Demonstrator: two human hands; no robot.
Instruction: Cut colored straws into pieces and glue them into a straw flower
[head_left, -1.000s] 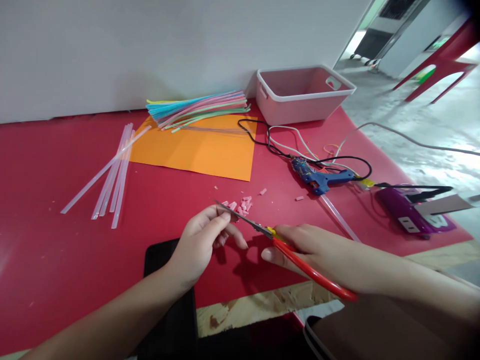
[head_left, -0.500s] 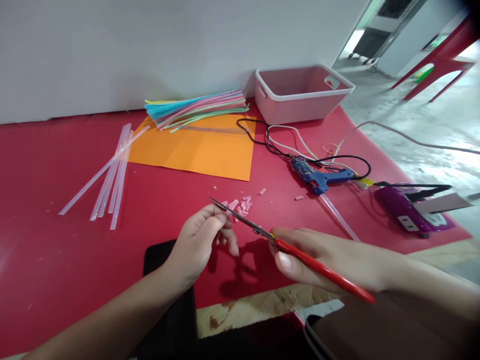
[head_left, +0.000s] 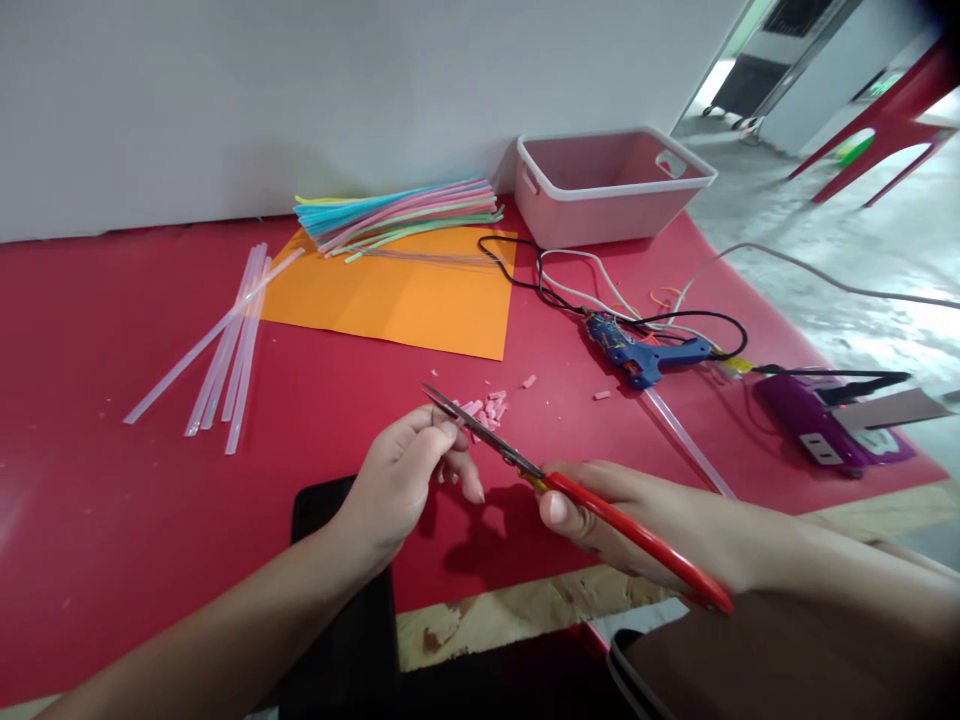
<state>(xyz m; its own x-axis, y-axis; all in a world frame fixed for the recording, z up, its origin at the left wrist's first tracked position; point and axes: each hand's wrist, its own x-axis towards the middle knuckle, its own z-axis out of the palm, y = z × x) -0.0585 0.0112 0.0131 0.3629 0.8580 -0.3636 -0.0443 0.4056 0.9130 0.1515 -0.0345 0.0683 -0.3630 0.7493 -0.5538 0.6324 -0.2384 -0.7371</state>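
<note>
My right hand (head_left: 630, 505) grips a pair of scissors (head_left: 637, 535) with long red handles and dark metal blades. The blades point up and left, across the fingertips of my left hand (head_left: 412, 470). Thumb and index finger of that hand are pinched together, while the other fingers curl loosely below. Whatever sits in the pinch is too small and too covered by the blades to make out. Just beyond the blades lies a small pile of short pink cut pieces (head_left: 493, 408). A single pink piece (head_left: 529, 381) lies apart from it.
Behind are an orange sheet (head_left: 420, 310), a bundle of coloured pipe cleaners (head_left: 405, 213) and a pink basket (head_left: 600, 215). Clear glue sticks (head_left: 244, 350) lie left. A blue glue gun (head_left: 645, 358), its cords and a purple power strip (head_left: 825, 420) are right. A black phone-like slab (head_left: 345, 640) lies under my left forearm.
The scissors have tilted slightly in my right hand, and their tips show a little more apart. My left hand keeps its pinch. The whole view has shifted slightly.
</note>
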